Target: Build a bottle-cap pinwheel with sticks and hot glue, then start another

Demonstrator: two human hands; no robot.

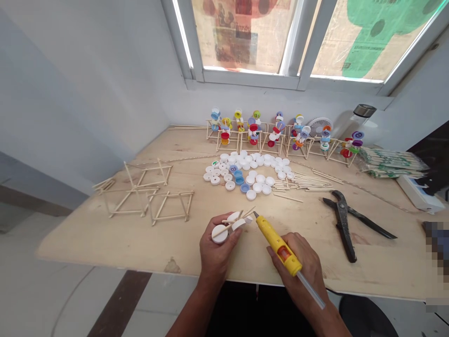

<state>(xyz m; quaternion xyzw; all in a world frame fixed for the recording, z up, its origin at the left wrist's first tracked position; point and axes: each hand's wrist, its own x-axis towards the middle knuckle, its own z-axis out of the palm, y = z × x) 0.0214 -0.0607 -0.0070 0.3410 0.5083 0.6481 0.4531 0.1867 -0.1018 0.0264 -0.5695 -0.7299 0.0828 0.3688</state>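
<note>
Head view: left hand (217,252) grips white caps on sticks (220,234); right hand (303,264) clasps a yellow glue gun (278,245) just beside them.

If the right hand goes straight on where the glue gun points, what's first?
Probably the wooden sticks poking from the white caps in the left hand; depth is unclear, so the glue gun might pass above them.

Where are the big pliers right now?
In the head view, the slip-joint pliers lie on the plywood table, right of the right hand and below the loose wooden sticks.
</note>
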